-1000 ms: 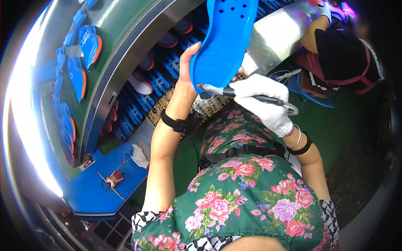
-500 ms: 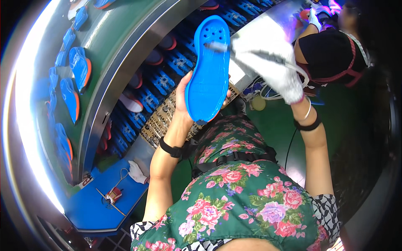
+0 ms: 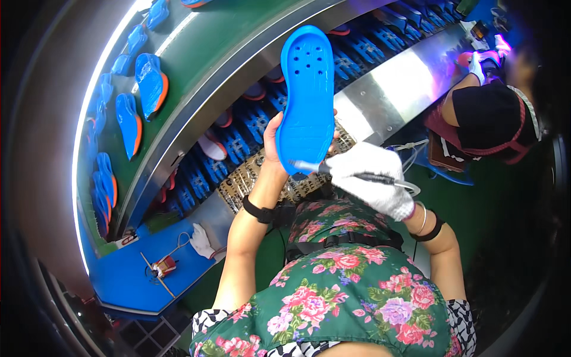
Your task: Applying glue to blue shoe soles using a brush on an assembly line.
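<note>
A blue shoe sole (image 3: pixel 308 113) with a raised rim and several small holes near its toe stands nearly upright before me, toe up. My bare left hand (image 3: pixel 272 141) grips its lower part, the thumb on the left edge and fingertips showing on the right. My right hand (image 3: pixel 370 178), in a white glove, is closed round a brush (image 3: pixel 315 167) with a dark handle and a pale tube trailing behind it. At the sole's heel, the brush tip lies over the inner surface; whether it touches cannot be told.
A green conveyor belt (image 3: pixel 196 47) carries blue soles with orange edges on the left. Beneath its metal edge are racks of blue holders. A blue table (image 3: pixel 128 273) bears a white glove (image 3: pixel 202 240) and a small red device (image 3: pixel 162 267). Another person (image 3: pixel 485 116) works at right.
My right hand has brought the brush down from the toe end of the sole to its heel. The left hand still holds the sole; the view has shifted slightly.
</note>
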Motion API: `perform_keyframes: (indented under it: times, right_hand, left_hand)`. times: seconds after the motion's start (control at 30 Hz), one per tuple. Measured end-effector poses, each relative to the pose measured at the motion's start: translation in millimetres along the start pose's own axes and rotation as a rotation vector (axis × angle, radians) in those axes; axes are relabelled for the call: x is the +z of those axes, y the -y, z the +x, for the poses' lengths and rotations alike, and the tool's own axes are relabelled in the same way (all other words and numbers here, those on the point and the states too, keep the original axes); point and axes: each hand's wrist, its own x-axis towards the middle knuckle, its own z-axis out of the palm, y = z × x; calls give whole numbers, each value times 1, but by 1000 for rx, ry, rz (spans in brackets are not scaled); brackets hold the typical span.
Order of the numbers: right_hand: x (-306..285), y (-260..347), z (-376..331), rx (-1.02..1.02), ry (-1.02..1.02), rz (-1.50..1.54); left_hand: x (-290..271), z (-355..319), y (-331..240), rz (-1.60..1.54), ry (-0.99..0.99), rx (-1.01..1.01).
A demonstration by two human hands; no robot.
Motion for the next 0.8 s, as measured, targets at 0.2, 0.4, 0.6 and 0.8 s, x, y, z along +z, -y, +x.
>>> perform_keyframes:
  times: [0.2,0.4,0.6,0.8]
  right_hand:
    - [-12,-4,0,332,100,777]
    - [-36,-14,-5,527,-402,816]
    - [-15,-53,-11,465,-362,768]
    - [10,-59,-27,484,-285,701]
  left_hand:
    - [26,3,-12,122,-10,141]
    - [74,-9,-76,316,284,323]
    - [85,29,-175,-215,18,658]
    - [80,21,-229,-485,31,439]
